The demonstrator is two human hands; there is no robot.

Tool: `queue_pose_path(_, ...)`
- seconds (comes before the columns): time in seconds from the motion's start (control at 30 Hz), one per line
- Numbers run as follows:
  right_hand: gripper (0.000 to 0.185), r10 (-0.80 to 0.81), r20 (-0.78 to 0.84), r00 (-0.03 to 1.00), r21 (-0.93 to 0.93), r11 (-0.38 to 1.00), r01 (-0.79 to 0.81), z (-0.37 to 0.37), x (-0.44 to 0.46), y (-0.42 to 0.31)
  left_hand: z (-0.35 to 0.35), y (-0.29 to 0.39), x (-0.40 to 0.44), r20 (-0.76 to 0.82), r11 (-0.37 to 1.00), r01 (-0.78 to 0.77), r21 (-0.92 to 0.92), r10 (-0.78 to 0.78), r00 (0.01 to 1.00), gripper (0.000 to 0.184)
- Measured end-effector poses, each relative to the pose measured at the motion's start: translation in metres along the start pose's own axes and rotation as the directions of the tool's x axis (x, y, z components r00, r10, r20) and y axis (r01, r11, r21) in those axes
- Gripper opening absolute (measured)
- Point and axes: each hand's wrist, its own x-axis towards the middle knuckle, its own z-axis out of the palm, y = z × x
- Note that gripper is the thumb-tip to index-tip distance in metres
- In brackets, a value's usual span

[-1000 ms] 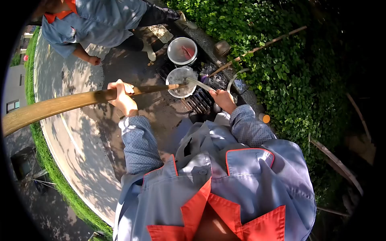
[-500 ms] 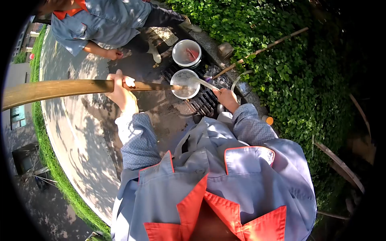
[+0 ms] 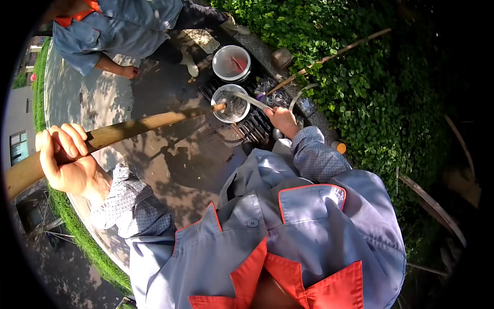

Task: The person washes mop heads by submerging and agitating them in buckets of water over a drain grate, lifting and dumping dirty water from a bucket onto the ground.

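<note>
The person's left hand (image 3: 69, 160) is closed around a wooden pole (image 3: 144, 125), thumb and fingers wrapped over it. The pole's thick end runs out at the left edge of the view, so its full length is hidden. Its narrow end reaches the mouth of the nearer white bucket (image 3: 215, 114); whether it touches the rim is unclear.

The right hand (image 3: 282, 121) is closed on a pale, narrow strip (image 3: 252, 100), either a hose or a handle, which slants into the same bucket. The palm hides the held part. The bucket's contents look grey and murky and cannot be identified.

Just beside it stands a second bucket (image 3: 231, 61) with something red inside, its shape blurred. A dark slatted grate (image 3: 253, 127) shows beside the nearer bucket, partly covered. Crumpled, shiny material (image 3: 278, 98) lies near, too tangled to make out.

A co-worker (image 3: 121, 26) stands at upper left, head mostly cut off. Leafy plants (image 3: 355, 98) fade into darkness at right.
</note>
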Motion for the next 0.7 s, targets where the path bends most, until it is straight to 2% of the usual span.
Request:
queue_pose_path(0.03, 0.020, 0.000, -0.006, 1.000, 0.005, 1.000, 0.000, -0.017, 0.007, -0.008, 0.003, -0.028, -0.007, -0.054, 1.000, 0.026, 0.016, -0.025, 0.998, 0.024)
queue_pose_path(0.07, 0.029, -0.075, 0.147, 0.986, -0.070, 0.994, 0.086, -0.039, 0.005, -0.012, 0.010, -0.056, -0.017, -0.154, 0.994, 0.073, 0.080, -0.060, 0.986, 0.024)
queue_pose_path(0.1, 0.023, -0.171, 0.111, 0.979, -0.189, 0.963, 0.190, -0.033, 0.002, -0.008, 0.015, -0.086, -0.029, -0.255, 0.982, 0.126, 0.139, -0.087, 0.963, 0.025)
queue_pose_path(0.17, 0.023, -0.156, 0.161, 0.974, -0.221, 0.957, 0.190, -0.040, 0.002, -0.012, 0.002, -0.155, -0.052, -0.266, 0.979, 0.185, 0.081, -0.158, 0.951, 0.024)
queue_pose_path(0.23, 0.024, -0.074, 0.264, 0.962, -0.162, 0.979, 0.120, -0.039, 0.003, -0.013, -0.011, -0.216, -0.078, -0.416, 0.970, 0.240, 0.029, -0.206, 0.886, 0.025)
queue_pose_path(0.27, 0.025, -0.036, 0.314, 0.949, -0.137, 0.987, 0.083, -0.039, 0.004, -0.013, -0.019, -0.238, -0.089, -0.420, 0.966, 0.257, 0.031, -0.221, 0.880, 0.025)
queue_pose_path(0.37, 0.025, -0.044, 0.264, 0.963, -0.148, 0.985, 0.085, -0.050, 0.002, -0.020, -0.035, -0.296, -0.125, -0.407, 0.945, 0.327, -0.019, -0.306, 0.861, 0.023)
queue_pose_path(0.4, 0.025, -0.060, 0.223, 0.973, -0.164, 0.982, 0.098, -0.047, 0.001, -0.020, -0.034, -0.297, -0.126, -0.431, 0.952, 0.306, -0.008, -0.279, 0.858, 0.023)
queue_pose_path(0.43, 0.026, -0.019, 0.251, 0.968, -0.156, 0.986, 0.059, -0.044, -0.001, -0.019, -0.033, -0.297, -0.131, -0.456, 0.957, 0.290, 0.004, -0.256, 0.852, 0.023)
queue_pose_path(0.5, 0.027, 0.043, 0.306, 0.951, -0.136, 0.991, -0.001, -0.044, 0.002, -0.021, -0.028, -0.297, -0.138, -0.546, 0.926, 0.358, 0.122, -0.239, 0.803, 0.019)
queue_pose_path(0.53, 0.032, 0.010, 0.268, 0.963, -0.137, 0.990, 0.028, -0.049, 0.002, -0.025, -0.028, -0.295, -0.140, -0.589, 0.903, 0.388, 0.182, -0.216, 0.779, 0.017)
queue_pose_path(0.57, 0.035, 0.112, 0.320, 0.941, -0.092, 0.992, -0.087, -0.055, 0.003, -0.029, -0.033, -0.293, -0.143, -0.598, 0.893, 0.410, 0.189, -0.226, 0.769, 0.017)
queue_pose_path(0.63, 0.035, 0.136, 0.260, 0.956, -0.057, 0.990, -0.125, -0.028, 0.001, -0.019, -0.035, -0.285, -0.148, -0.614, 0.871, 0.451, 0.195, -0.250, 0.749, 0.016)
queue_pose_path(0.67, 0.034, 0.174, 0.268, 0.947, -0.024, 0.984, -0.174, -0.021, -0.001, -0.015, -0.031, -0.277, -0.142, -0.597, 0.919, 0.369, 0.142, -0.218, 0.772, 0.018)
queue_pose_path(0.7, 0.033, 0.210, 0.271, 0.939, 0.007, 0.975, -0.220, -0.026, 0.004, -0.017, -0.023, -0.257, -0.124, -0.580, 0.929, 0.356, 0.102, -0.235, 0.780, 0.019)
